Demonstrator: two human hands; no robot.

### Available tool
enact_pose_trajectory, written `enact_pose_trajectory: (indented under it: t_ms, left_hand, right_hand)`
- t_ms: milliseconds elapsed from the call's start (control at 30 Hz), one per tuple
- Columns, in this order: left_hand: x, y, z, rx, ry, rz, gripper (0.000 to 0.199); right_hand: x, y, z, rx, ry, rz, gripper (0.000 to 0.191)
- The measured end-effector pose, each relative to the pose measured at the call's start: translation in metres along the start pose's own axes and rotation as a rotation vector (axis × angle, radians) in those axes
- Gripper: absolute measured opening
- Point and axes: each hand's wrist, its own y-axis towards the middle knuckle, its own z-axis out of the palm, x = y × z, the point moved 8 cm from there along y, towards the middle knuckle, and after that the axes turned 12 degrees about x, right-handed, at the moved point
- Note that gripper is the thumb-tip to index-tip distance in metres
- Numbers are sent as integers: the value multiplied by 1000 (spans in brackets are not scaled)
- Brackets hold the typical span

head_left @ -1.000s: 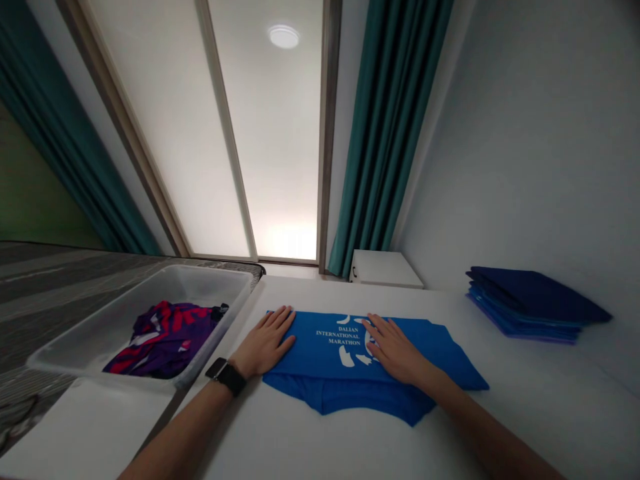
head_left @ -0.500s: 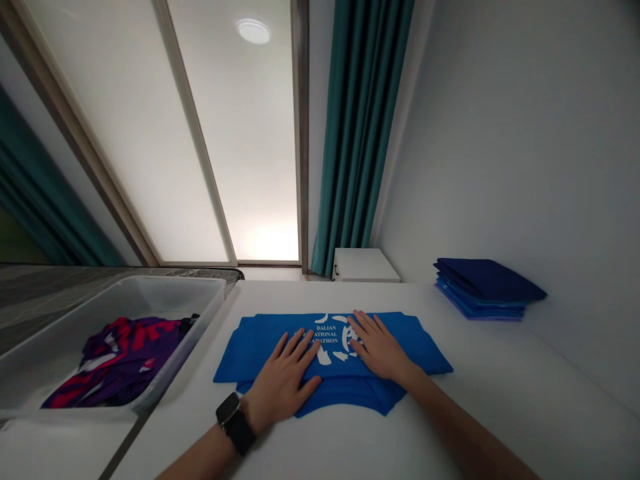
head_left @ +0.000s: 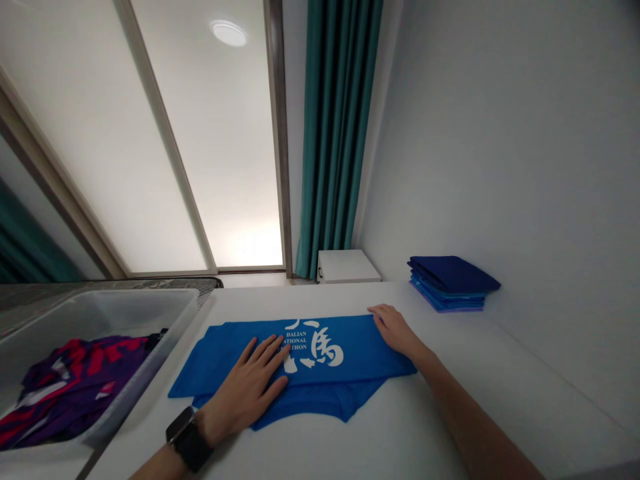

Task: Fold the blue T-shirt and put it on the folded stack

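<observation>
Before you: plastic bin point(head_left: 130, 312), blue shirt point(head_left: 360, 367), folded stack point(head_left: 449, 285).
The bin holds purple-and-red clothing point(head_left: 83, 380); your left hand point(head_left: 245, 387) lies flat, spread, on the shirt on the counter point(head_left: 390, 437); your right hand point(head_left: 397, 333) touches its far right corner, pinching or not unclear; the stack sits beyond, near the wall point(head_left: 525, 180).

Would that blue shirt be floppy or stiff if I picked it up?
Most likely floppy: the blue shirt lies in flat, thin-looking cloth layers, so one lifted edge would probably droop and unfold. It's likely light, too, since only fabric shows. Pushed along the white table, it might bunch up, because its layers overlap loosely near the neckline.
</observation>
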Motion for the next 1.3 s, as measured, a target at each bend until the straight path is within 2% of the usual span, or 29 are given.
enact_pose_trajectory:
  t_ms: [100,233,333,433,600,1000,1300]
  left_hand:
    - [-27,24,-8,-18,-33,21,56]
    - [-91,69,-16,-30,-60,172,58]
    - [-134,100,-9,-36,-86,296,58]
    - [-156,119,5,-41,-106,368,60]
    - [-160,123,17,-52,-129,377,62]
    - [-162,117,17,-110,-35,389,57]
    - [-165,115,13,-134,4,416,56]
  right_hand:
    - [-28,-2,-7,-25,-7,83,38]
    - [-41,-5,-7,-34,-7,102,31]
    - [-41,-6,-5,-40,-12,104,27]
    - [-39,-6,-4,-43,-18,99,22]
    - [-37,-5,-4,-45,-13,99,15]
    - [-46,7,-3,-67,38,214,18]
    - [-36,11,-5,-63,-23,203,23]
